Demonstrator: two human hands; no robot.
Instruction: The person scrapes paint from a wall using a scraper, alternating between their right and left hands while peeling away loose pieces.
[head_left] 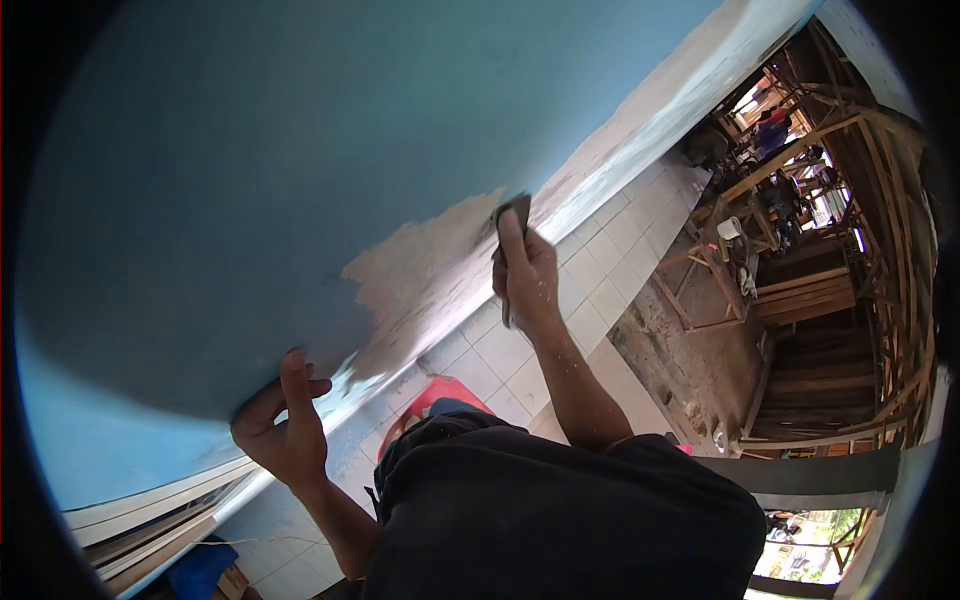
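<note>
In front of me stands a blue wall (230,180) with a bare, pale grey-brown patch (425,250) where the paint is gone. My right hand (528,275) is closed on a thin, flat, dark piece (515,210), with the thumb pressed along it. Its upper end lies at the edge of the bare patch; whether it is sandpaper or a scraper I cannot tell. Lower on the left, my left hand (285,430) is beside the blue wall, fingers apart and partly bent, holding nothing.
White floor tiles (620,235) run along the wall's foot. A red plastic stool (460,390) is below my body. Long pale boards (165,510) lie at lower left, near a blue item (205,570). Wooden frames (700,285) and stacked timber (810,370) stand to the right.
</note>
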